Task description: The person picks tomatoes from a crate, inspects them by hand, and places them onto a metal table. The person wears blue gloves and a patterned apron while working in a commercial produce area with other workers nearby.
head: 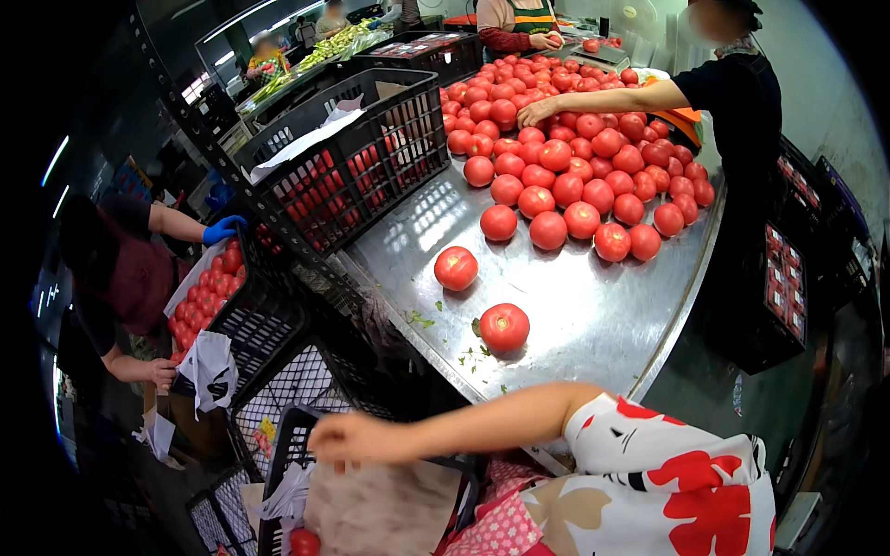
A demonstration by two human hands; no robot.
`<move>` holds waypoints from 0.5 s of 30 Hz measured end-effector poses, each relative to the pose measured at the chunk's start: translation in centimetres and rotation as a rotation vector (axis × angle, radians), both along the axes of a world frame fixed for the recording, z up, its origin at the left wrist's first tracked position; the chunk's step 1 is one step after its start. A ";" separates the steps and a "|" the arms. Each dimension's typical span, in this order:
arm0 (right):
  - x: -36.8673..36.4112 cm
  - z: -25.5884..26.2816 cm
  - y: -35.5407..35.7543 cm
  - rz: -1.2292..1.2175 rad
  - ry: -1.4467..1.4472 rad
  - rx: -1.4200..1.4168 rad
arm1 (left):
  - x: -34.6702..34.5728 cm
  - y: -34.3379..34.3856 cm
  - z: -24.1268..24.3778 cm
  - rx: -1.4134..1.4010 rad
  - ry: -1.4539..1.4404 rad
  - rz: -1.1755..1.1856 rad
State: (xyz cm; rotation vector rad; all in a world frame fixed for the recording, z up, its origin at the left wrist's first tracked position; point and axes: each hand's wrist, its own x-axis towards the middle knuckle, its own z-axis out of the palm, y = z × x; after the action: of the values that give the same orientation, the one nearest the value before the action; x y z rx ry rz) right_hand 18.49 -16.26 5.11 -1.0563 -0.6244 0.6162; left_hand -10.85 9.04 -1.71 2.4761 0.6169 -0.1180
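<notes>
My right hand, blurred, reaches left over a black plastic crate. Its fingers hang loosely bent, and nothing shows in them. Below it, a sheet of brown paper covers most of the crate's opening. One red tomato shows at the crate's lower left, beside crumpled white paper. My left hand is out of view. On the metal table beyond my forearm, a tomato sits near the front, with another tomato a little farther back.
A heap of tomatoes covers the table's far part, where a co-worker's hand reaches in. Left stands a slatted black crate behind a perforated metal post. Another person, wearing a blue glove, holds a tomato-filled crate.
</notes>
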 end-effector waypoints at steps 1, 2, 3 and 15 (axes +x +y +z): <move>-2.0 -0.1 1.1 0.071 -0.027 -0.045 | 0.1 0.1 -0.6 -0.140 -0.076 0.120; -4.0 -1.7 3.1 0.162 -0.118 0.008 | 1.2 -1.7 2.0 -0.340 -0.031 0.305; -5.6 -2.1 3.8 0.135 -0.276 -0.072 | 2.6 -3.8 4.8 -0.547 0.014 0.499; -6.6 -4.2 4.0 0.118 -0.874 -0.441 | 11.5 -8.5 1.8 -1.389 -0.621 0.678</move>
State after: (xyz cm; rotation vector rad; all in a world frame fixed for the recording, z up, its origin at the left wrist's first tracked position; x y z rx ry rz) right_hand 11.89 -12.30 0.91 -1.7282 -1.3552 0.3742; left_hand 0.66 0.53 0.13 0.8194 0.6924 0.3603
